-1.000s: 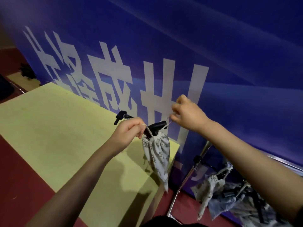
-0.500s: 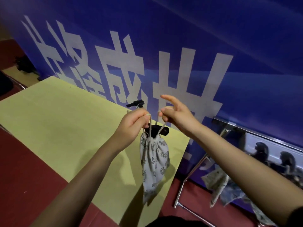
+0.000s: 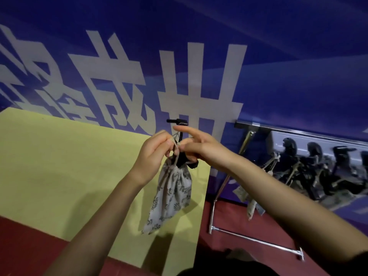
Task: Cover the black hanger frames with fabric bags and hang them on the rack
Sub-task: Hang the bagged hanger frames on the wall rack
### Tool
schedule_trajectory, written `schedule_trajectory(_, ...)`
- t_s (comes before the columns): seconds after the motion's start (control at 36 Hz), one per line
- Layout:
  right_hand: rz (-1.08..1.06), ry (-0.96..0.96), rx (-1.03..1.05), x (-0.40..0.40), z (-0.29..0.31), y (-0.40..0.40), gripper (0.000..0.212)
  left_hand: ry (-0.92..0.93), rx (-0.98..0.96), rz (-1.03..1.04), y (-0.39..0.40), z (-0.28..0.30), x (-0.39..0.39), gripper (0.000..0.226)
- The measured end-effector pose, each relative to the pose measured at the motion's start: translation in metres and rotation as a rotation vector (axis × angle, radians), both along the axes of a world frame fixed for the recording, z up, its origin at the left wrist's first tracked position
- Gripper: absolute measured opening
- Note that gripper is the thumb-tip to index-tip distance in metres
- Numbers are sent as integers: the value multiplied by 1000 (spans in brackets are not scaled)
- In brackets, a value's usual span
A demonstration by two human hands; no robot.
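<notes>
Both arms reach forward and meet above the far corner of the yellow counter [image 3: 59, 166]. The left hand [image 3: 153, 154] has its fingers curled, its grip pinching the pale drawstring [image 3: 175, 145] at the neck of the fabric bag [image 3: 171, 196]. The right hand [image 3: 201, 146] comes in from the right with the wrist bent inward; its forefinger points straight out to the left, while the other fingers curl down by the drawstring and the bag's gathered mouth, a narrow grip that appears to hold the cord. The leaf-printed bag hangs below both hands, tilted a little to the left, over the counter's edge. The black hanger frame [image 3: 177, 121] sticks up out of the bag's mouth just behind the fingers. To the right, a metal rack [image 3: 298, 131] stands against the blue banner [image 3: 278, 56], with more black frames and bags [image 3: 318, 172] hanging from its rail.
</notes>
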State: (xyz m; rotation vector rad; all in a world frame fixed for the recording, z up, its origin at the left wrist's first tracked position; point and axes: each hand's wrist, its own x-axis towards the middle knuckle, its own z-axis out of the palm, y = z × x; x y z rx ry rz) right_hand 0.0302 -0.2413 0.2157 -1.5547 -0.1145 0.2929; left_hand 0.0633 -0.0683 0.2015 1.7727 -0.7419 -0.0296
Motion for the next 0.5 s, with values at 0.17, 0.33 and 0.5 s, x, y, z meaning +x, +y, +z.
schedule_trajectory(0.17,-60,-133,-44,-9,8,-25,30,1,44,41,-28,-9,-4,30)
schedule_trajectory(0.33,-71,-241,-49,-13,21,-81,16,125,65,-28,-87,-9,-18,28)
schedule_trajectory(0.5,-70,-216,-5,-26,10,-154,14,133,156,-101,-161,-14,-32,26)
